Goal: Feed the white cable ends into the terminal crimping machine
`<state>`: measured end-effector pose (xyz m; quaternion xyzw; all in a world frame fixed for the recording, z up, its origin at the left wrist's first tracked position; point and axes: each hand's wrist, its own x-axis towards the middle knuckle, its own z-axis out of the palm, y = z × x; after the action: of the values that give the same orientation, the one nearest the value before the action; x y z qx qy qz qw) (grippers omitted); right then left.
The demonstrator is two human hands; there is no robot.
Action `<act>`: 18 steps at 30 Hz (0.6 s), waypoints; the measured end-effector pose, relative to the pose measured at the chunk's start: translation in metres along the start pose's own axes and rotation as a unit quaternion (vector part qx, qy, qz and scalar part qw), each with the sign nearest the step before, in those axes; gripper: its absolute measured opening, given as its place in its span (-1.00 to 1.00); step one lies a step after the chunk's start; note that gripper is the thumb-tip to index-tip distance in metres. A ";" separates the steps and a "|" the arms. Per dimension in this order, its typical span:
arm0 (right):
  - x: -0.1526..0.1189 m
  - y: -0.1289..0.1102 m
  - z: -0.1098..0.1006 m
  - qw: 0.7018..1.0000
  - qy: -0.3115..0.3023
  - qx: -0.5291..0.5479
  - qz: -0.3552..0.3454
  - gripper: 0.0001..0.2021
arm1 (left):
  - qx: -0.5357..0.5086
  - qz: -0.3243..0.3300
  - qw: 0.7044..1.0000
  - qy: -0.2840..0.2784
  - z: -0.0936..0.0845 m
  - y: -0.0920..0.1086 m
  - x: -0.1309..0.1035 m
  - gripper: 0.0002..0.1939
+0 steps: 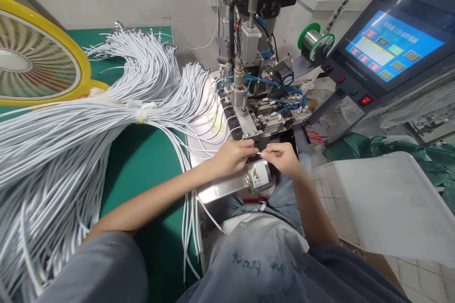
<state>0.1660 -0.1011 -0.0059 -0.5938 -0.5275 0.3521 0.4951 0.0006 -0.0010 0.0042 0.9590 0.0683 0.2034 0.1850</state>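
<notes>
My left hand (234,155) and my right hand (282,157) meet at the near edge of a small bench machine (249,123). Pinched between the fingers of both is the end of a white cable (259,153); only a short bit of it shows. Several more white cables lie side by side along the machine's left edge. They run back to a tied bundle of white cables (142,113) on the green table mat (142,156). Just below my hands sits a metal cylinder (259,176) with a white label. The cable tip itself is too small to make out.
A yellow fan (80,47) stands at far left. Behind the machine are a black bowl feeder (265,0) and a wire spool (313,40). At right are a lit touchscreen (394,47), red-handled scissors (315,137) and a white plastic tray (387,199).
</notes>
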 end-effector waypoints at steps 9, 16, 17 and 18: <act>-0.010 0.003 0.032 0.978 0.201 -0.039 -0.043 -0.78 | 0.030 0.000 0.997 0.068 0.011 0.000 -0.003 -0.73; -0.005 -0.004 0.011 0.985 0.042 -0.159 -0.054 -0.71 | 0.193 0.103 0.976 0.006 -0.006 -0.005 0.003 -0.69; -0.004 -0.003 0.009 0.986 0.027 -0.156 -0.046 -0.71 | 0.191 0.099 0.977 -0.002 -0.006 -0.004 0.004 -0.70; -0.002 -0.002 0.008 0.987 0.025 -0.149 -0.044 -0.71 | 0.180 0.087 0.980 -0.005 -0.006 -0.004 0.004 -0.72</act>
<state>0.1577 -0.1018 -0.0066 -0.6456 -0.5875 0.2323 0.4290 0.0015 0.0054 0.0087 0.9798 0.0197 0.1986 -0.0090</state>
